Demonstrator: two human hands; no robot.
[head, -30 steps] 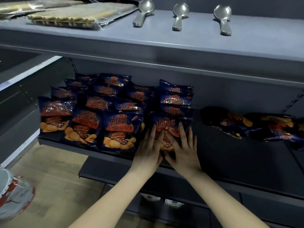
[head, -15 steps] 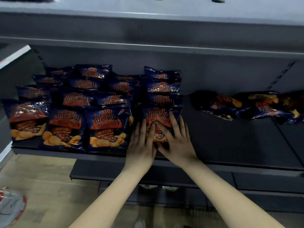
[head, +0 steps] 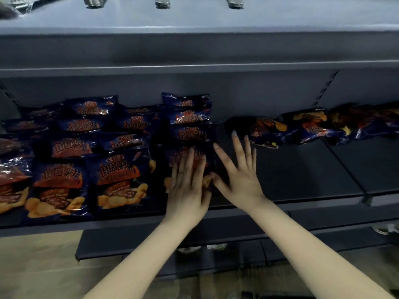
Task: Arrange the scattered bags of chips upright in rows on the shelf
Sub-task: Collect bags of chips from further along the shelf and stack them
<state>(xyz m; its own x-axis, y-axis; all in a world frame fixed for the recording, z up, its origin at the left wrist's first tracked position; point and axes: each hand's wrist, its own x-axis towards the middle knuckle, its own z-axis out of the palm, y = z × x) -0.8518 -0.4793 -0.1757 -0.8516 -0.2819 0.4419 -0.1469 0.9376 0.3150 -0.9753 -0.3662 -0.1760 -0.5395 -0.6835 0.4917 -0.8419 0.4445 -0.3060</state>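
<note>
Dull grey-blue metal shelving fills the wall, its boards smooth and matte, with slotted uprights at the back. The upper shelf [head: 216, 22] carries three shiny spoon handles [head: 162, 2], cut off at the top of view. A tan floor [head: 38, 266] shows below on the left.

On the middle shelf [head: 291, 169] the chip bags [head: 116, 175] stand in rows running front to back across the left half. They are glossy, crinkled, dark-blue foil pouches with an orange-red band, printed characters and pale yellow crisps pictured low on the front. Each leans back a little against the one behind. Well apart, at the back right of the same shelf, several loose bags [head: 302, 126] lie on their sides in a rumpled line.

Both hands are at the rightmost row. The left hand [head: 187, 190] lies flat on the front bag [head: 185, 156], fingers straight and close together. The right hand [head: 239, 175] is just beside it, fingers straight and splayed wide over the bag's right edge and the bare shelf, thumb by the bag's lower corner, near the left hand. Neither hand grips anything
</note>
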